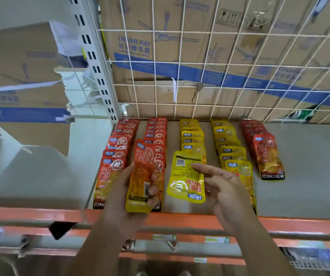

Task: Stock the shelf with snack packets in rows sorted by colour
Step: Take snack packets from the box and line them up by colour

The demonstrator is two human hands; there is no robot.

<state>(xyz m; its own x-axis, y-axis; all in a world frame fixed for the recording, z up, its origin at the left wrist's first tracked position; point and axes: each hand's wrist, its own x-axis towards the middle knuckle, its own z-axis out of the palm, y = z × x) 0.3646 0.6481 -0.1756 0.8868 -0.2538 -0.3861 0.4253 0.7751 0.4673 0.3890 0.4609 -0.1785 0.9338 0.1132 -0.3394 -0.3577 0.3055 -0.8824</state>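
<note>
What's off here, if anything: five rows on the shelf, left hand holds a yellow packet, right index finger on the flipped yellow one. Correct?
One error: the left hand grips a red packet, not yellow, per the head view. Rest stands: five rows on the shelf, right hand index finger on the flipped yellow packet.

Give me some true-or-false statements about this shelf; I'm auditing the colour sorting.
1. The left hand grips a red packet. True.
2. Five rows of packets lie on the shelf. True.
3. The two yellow rows sit at the outer ends. False: they are third and fourth from the left, between red rows.
4. The yellow packet touched by the forefinger of the right hand lies face up. False: its barcode back shows.
5. Wire mesh backs the shelf. True.
</note>
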